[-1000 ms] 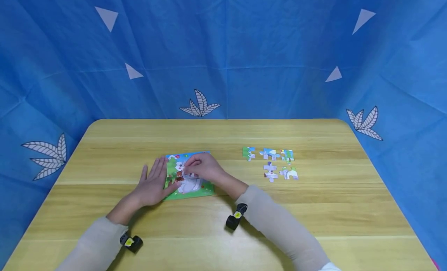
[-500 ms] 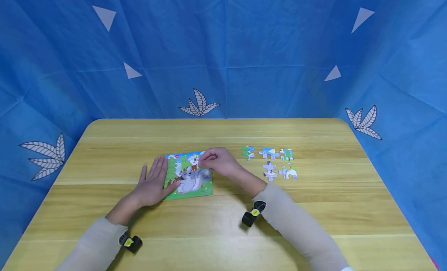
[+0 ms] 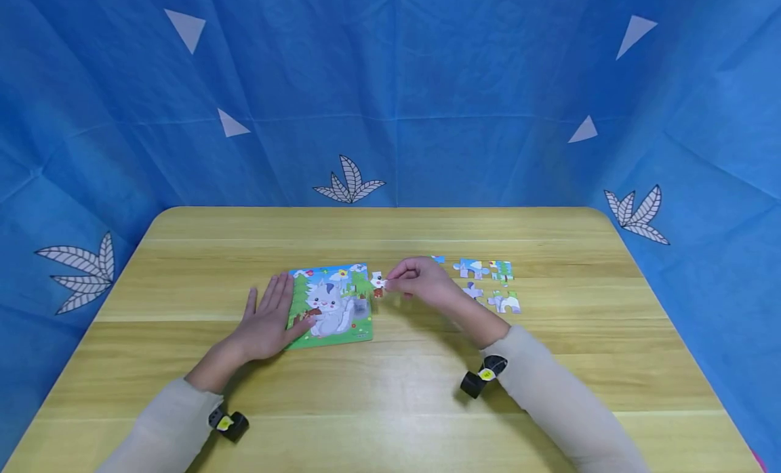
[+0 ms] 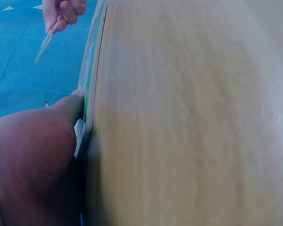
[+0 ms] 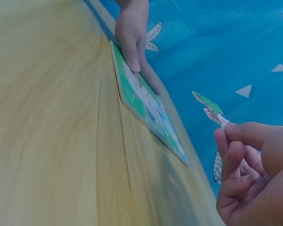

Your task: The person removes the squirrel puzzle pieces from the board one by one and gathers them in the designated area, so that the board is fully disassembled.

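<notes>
A picture puzzle (image 3: 326, 324) with a grey-white animal on a green ground lies on the table. My left hand (image 3: 268, 324) rests with straight fingers along its left side, and the thumb lies over its lower left part. To the right of the puzzle, my right hand (image 3: 424, 281) pinches a puzzle piece (image 3: 377, 283) between thumb and fingertips. In the right wrist view this puzzle piece (image 5: 207, 104) is held up above the table, apart from the puzzle. A grey patch shows in the picture near its right side.
Several loose puzzle pieces lie on the table (image 3: 390, 405) to the right, including a blue-topped one (image 3: 471, 268), a green one (image 3: 502, 270) and a whitish one (image 3: 505, 301). The right hand partly covers others. A blue curtain (image 3: 390, 87) hangs behind.
My right hand has moved rightward from over the puzzle to beyond its right edge, with the puzzle piece now clearly visible in its fingertips. The left hand has stayed put.
</notes>
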Demonstrator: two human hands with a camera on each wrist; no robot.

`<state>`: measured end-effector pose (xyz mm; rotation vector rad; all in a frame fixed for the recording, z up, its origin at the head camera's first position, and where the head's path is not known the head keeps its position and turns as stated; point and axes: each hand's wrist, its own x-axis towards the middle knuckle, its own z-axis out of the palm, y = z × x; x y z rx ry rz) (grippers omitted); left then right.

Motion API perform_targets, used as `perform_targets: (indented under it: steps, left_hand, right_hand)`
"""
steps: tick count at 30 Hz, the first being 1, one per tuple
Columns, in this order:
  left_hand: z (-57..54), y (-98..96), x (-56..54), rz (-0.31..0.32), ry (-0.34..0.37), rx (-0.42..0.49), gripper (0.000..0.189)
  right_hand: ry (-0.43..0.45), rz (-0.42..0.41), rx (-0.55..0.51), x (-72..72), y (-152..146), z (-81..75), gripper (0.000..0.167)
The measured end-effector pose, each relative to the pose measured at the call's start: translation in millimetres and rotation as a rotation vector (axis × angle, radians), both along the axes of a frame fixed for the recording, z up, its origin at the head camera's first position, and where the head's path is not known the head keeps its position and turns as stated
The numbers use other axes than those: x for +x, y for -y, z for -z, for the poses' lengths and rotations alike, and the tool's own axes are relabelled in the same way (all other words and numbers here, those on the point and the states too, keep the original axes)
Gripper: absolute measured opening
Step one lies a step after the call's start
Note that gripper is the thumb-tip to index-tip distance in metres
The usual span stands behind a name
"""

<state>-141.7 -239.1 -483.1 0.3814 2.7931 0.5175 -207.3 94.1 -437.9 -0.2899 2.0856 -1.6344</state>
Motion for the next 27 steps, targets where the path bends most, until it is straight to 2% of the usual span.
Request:
perform_targets:
  steps: [10,16,27]
  left_hand:
    - [-1.6,-1.1,1.0,0.003,0.004,0.002,0.099]
    - [-2.6,-1.9,1.3,0.004,0.001,0.002,0.099]
    - [-3.0,-3.0,2.4,-0.001,0.001,0.007,0.099]
  right_hand:
    - [-0.014,0.06,0.069,2.6,-45,-2.5,0.013]
    - [0.008,0.094,0.098,6.1,-69,0.1,0.016]
    - [-0.025,0.09,0.133,13.0,-89,1.9,0.015]
